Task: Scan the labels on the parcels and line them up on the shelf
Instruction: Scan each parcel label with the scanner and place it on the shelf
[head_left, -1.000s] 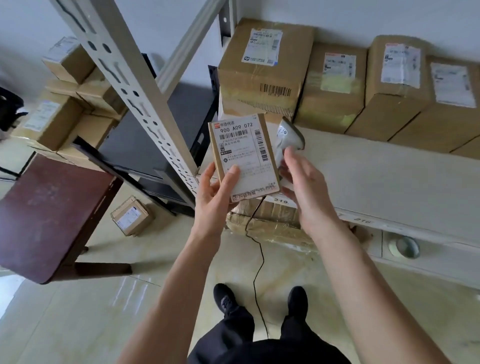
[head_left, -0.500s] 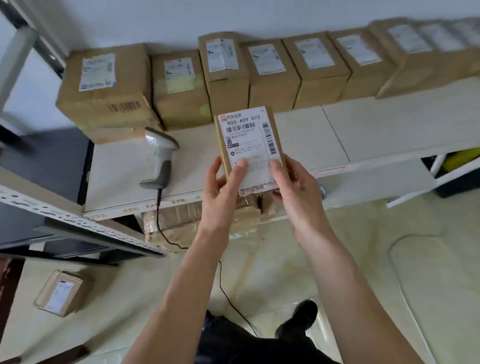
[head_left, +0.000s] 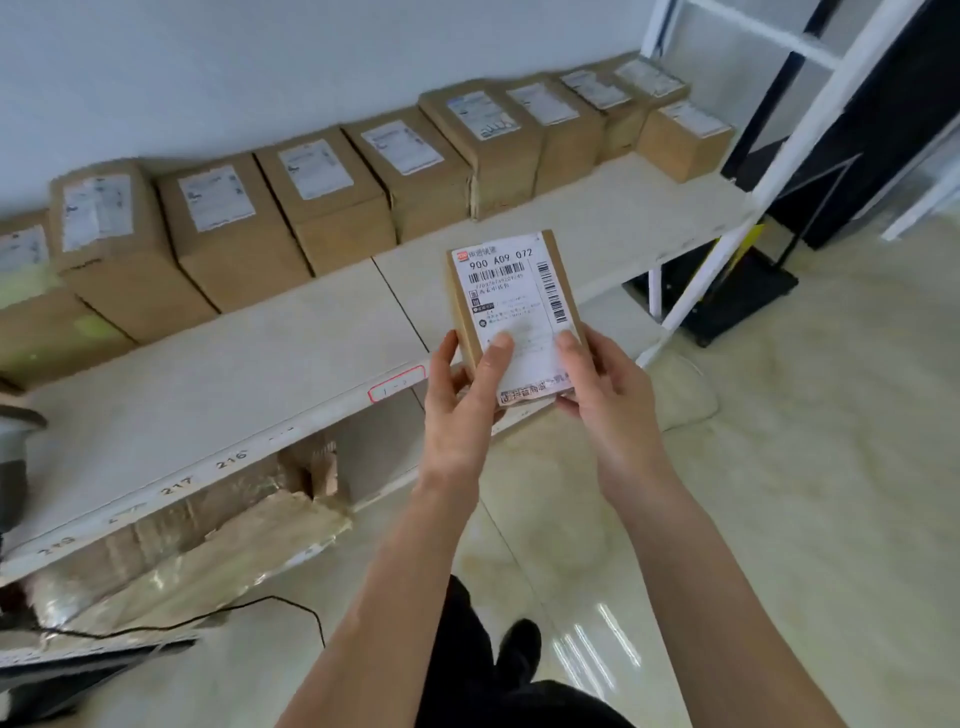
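Storeroom corner with pale wall and glossy floor

A plain pale grey wall (head_left: 260, 67) rises above shiny cream floor tiles (head_left: 810, 467); white metal rack uprights (head_left: 769, 182) stand at right.

Brown cardboard parcel (head_left: 514, 306) at centre, its white label (head_left: 519, 312) printed with black barcodes, black digits and a small red logo at its 11 o'clock corner. Row of brown parcels (head_left: 332, 208) from 9 to 1 o'clock, each with a white label bearing dark print. Shelf (head_left: 234, 374) off-white, with a red-outlined tag (head_left: 397, 383) on its front edge. White uprights (head_left: 779, 171) at 2 o'clock. Floor (head_left: 805, 467) glossy pale beige; black cable (head_left: 208, 618) at 7 o'clock
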